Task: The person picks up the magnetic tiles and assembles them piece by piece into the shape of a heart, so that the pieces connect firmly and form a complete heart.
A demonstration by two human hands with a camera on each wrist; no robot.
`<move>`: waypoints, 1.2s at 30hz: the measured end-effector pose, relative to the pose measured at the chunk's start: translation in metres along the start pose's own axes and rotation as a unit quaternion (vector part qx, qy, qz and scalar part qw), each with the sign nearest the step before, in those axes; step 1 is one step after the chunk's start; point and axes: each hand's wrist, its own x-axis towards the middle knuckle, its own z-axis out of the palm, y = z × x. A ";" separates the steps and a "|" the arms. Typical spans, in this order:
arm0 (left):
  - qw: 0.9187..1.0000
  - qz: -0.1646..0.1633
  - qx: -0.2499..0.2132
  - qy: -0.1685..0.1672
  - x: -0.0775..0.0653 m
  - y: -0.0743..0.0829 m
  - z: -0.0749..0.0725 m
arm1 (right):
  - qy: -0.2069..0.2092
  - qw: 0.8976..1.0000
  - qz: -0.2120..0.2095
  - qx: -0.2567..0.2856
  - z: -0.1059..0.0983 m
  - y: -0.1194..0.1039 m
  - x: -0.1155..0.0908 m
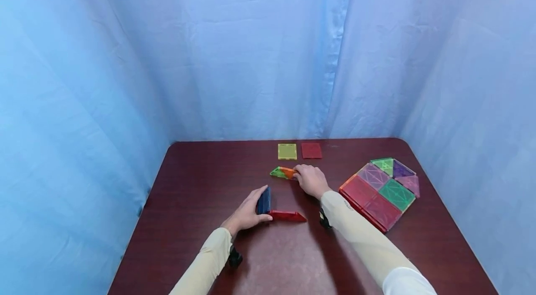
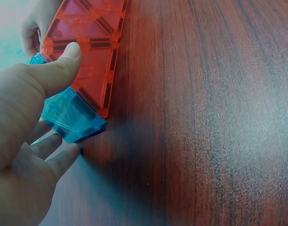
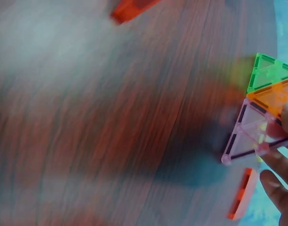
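Note:
My left hand [image 1: 248, 212] holds blue magnetic tiles [image 1: 263, 201] that stand upright on the table, its thumb on one side and fingers on the other. A standing row of red tiles [image 1: 288, 216] meets them at a corner; in the left wrist view the thumb overlaps this red row [image 2: 90, 66]. Further back, my right hand [image 1: 313, 180] pinches a standing row of triangular tiles at its orange tile [image 1: 286, 172]. A green triangle [image 1: 277, 172] forms the row's left end. The right wrist view also shows a purple triangle [image 3: 243, 134] beside the orange one.
At the back lie a yellow square tile [image 1: 287, 151] and a red square tile [image 1: 311, 150]. To the right is a group of flat square tiles [image 1: 368, 198], with several triangles [image 1: 403, 169] beside it. Blue curtains [image 1: 251, 53] surround the brown table [image 1: 201, 169].

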 end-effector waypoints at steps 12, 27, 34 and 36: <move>1.000 0.006 -0.008 0.005 0.000 -0.004 -0.004 | -0.061 0.997 -0.023 0.037 -0.014 0.004 -0.026; 1.000 -0.001 -0.014 0.006 0.001 0.000 -0.003 | -0.056 0.994 -0.069 0.059 -0.013 -0.011 -0.049; 1.000 -0.022 -0.019 -0.003 0.000 0.001 0.002 | -0.076 0.991 -0.074 0.080 -0.003 -0.023 -0.055; 0.999 -0.027 -0.023 -0.008 0.000 0.002 0.003 | -0.085 0.991 -0.066 0.080 -0.001 -0.025 -0.057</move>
